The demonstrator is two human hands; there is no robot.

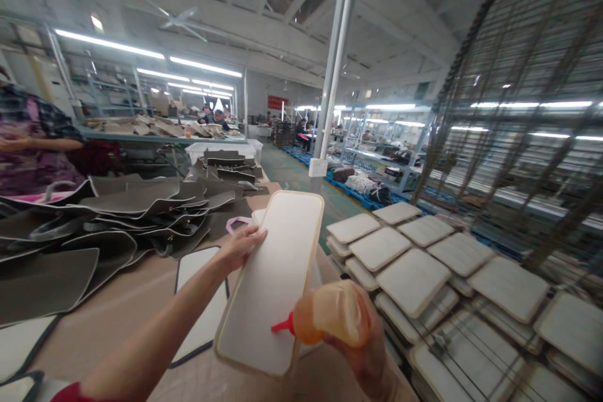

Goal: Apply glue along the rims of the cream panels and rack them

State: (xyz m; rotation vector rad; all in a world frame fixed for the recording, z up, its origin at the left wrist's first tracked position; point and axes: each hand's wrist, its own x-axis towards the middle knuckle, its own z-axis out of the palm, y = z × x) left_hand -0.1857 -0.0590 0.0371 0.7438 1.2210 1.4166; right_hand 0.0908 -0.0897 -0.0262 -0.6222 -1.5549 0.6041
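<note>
the left hand (242, 245) is closed on the left edge of a long white panel (273, 276). its fingers lie flat along the face and the thumb is hidden behind. the panel is tilted up off the worktop (117, 314), with its far end raised. the right hand (365, 352) is wrapped tight round a squeeze bottle (332, 320). the bottle lies on its side and holds an orange-amber liquid, and its red nozzle (281, 326) rests on or just over the panel's near end; which one cannot be told. the panel sits between the two hands, the left at its middle edge and the right at its lower right corner.

a white tub (202, 151) stands at the far end of the worktop, its contents not clear. a heap of dark grey pieces (132, 207) covers the worktop's left side. square white pads (414, 279) lie in overlapping rows on a wire rack (452, 339) to the right. another person in patterned clothing (28, 144) stands at the far left.
</note>
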